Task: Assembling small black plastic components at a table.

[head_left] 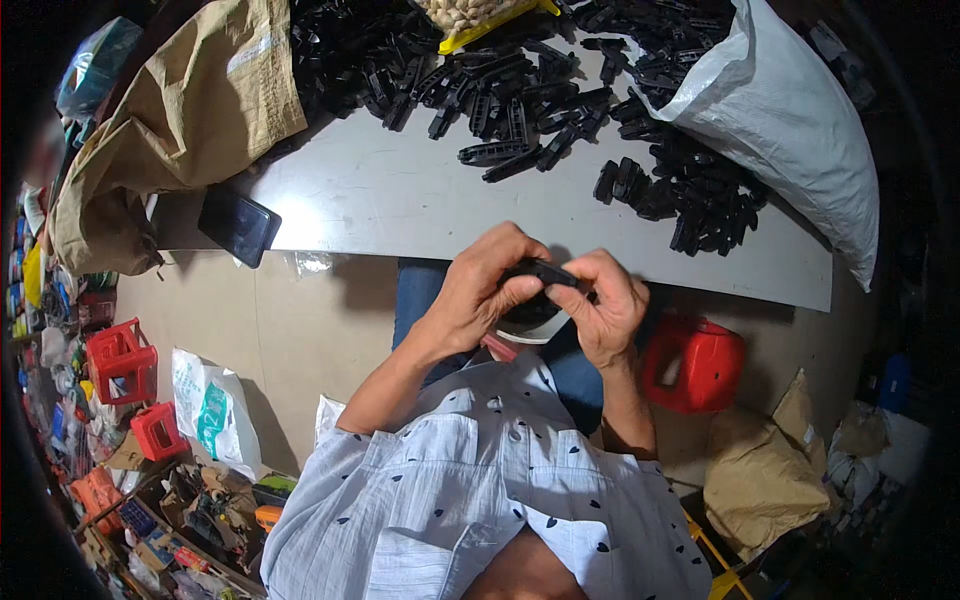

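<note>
In the middle of the frame, we see one slim black plastic part (543, 271) pinched between thumbs and fingers, the left hand (488, 284) on one end and the right hand (606, 308) on the other. Just past the near edge of the desk (370, 205), it hangs over the lap, so a slack or uneven pinch could let it drop to the legs or the floor. Pressing too hard could crack it — we judge it stiff.

The smartphone (236, 224) at centre left juts over the desk's edge; a bumped elbow could tip it off. At upper right, a tug on the white woven sack (800, 130) could spill more parts.

Now we count: two hands, one held part, one phone, one white sack, one brown sack (185, 110) at upper left, one bag of peanuts (466, 14) at the top, two red stools (120, 362) at left — and one red plastic piece (697, 365) at right. The loose black parts (515, 120) overlap too much for us to count.
</note>
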